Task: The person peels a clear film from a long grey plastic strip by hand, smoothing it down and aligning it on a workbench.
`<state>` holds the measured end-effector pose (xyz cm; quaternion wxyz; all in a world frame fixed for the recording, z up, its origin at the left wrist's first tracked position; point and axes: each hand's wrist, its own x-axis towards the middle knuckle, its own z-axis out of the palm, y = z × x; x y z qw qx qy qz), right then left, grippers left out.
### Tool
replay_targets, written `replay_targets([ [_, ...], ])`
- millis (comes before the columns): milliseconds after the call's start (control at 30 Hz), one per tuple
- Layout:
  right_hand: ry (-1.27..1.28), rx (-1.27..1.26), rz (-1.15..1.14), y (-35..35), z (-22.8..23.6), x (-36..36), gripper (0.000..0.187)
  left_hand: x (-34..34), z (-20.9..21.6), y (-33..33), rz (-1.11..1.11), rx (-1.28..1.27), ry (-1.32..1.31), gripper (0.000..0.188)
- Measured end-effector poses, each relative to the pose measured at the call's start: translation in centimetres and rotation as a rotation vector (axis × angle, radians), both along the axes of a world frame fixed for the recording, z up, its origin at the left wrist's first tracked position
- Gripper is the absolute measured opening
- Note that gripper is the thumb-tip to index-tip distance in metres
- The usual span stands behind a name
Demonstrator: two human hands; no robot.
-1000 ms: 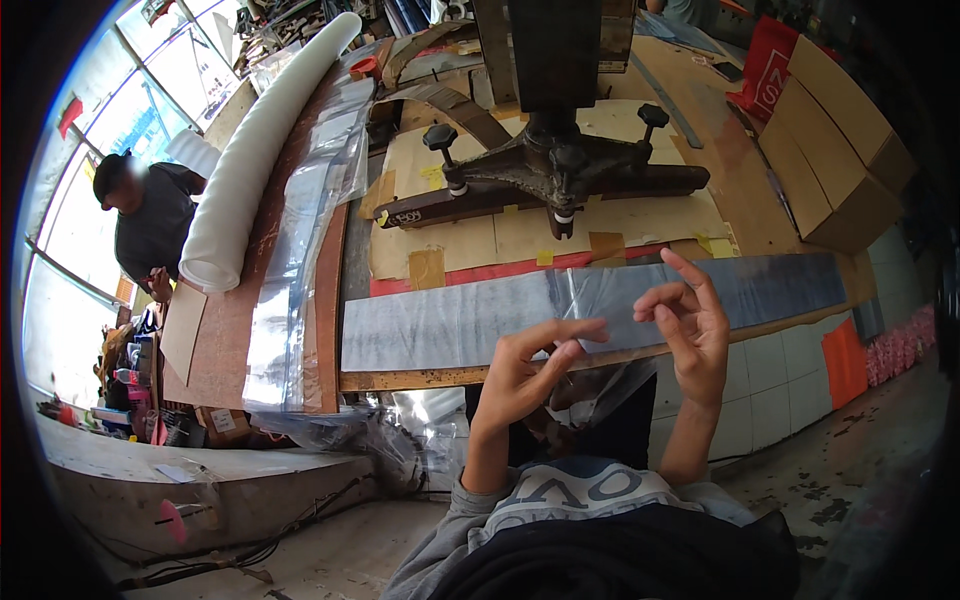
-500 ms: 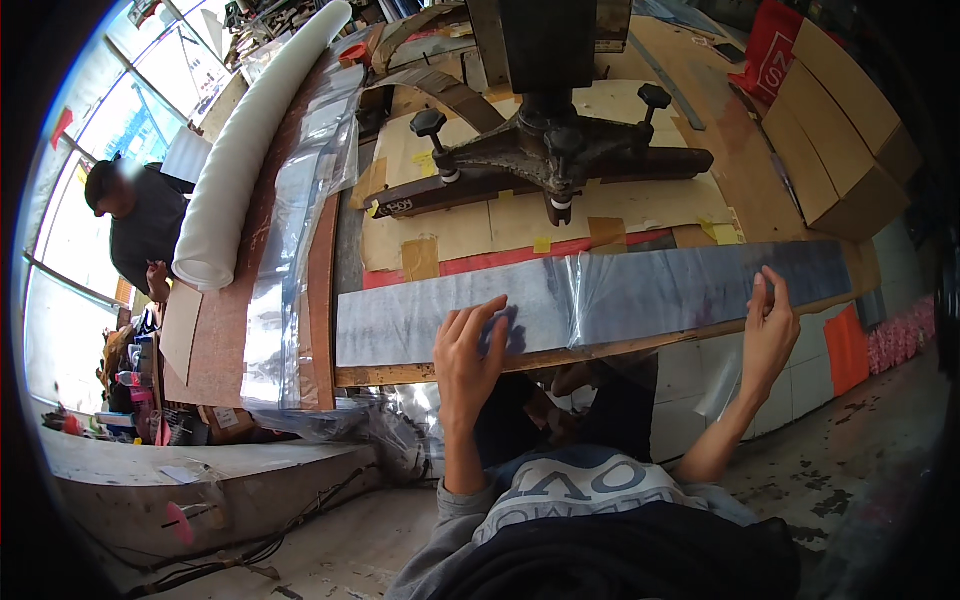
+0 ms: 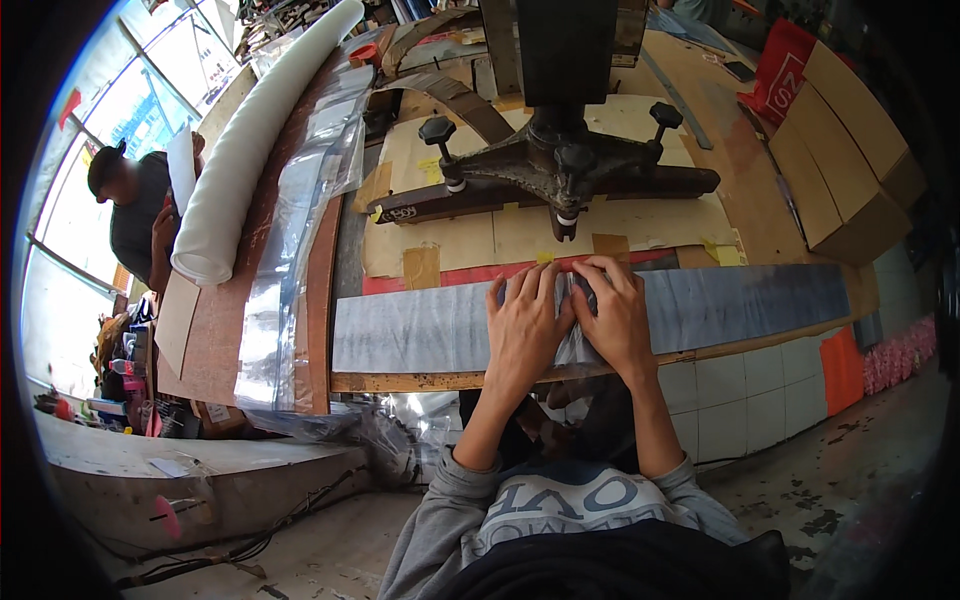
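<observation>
A long strip of grey-blue sheet under clear plastic film lies along the near edge of the workbench. My left hand rests over the middle of this strip, palm down with its fingers spread. Right beside it, my right hand lies palm down, fingers bent forward and a little apart. Both thumbs point inward and nearly meet over a wrinkled fold of the clear film. My fingertips reach the strip's far edge; whether they pinch any film there is hidden.
A dark metal press head with a three-armed clamp stands just beyond my hands, over a pale board. At left are layered clear film and a white foam roll; a person stands behind. An open cardboard box sits at right.
Both hands have come together from apart: my left moved right and my right moved left, onto the strip's middle. The person at left has shifted, holding a white sheet.
</observation>
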<state>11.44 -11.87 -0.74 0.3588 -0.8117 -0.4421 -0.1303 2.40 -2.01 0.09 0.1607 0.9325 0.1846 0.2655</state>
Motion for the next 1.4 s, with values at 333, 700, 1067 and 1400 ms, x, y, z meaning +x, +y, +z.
replay_targets([
  [333, -0.061, 0.038, 0.022, 0.0, 0.0, -0.1, 0.026, -0.1, -0.4, -0.6, 0.027, 0.142, -0.009, 0.032],
  [700, -0.087, 0.057, 0.008, -0.1, -0.5, 0.0, 0.019, -0.1, -0.3, -0.5, -0.020, 0.382, 0.076, 0.040],
  [1067, -0.109, 0.025, -0.060, 0.0, -0.5, 0.1, 0.024, -0.3, -1.0, -0.8, -0.026, 0.448, 0.016, 0.036],
  [1400, -0.086, 0.050, -0.034, -0.1, -0.4, 0.0, 0.027, 0.0, 0.4, 0.1, -0.124, 0.276, 0.062, 0.037],
])
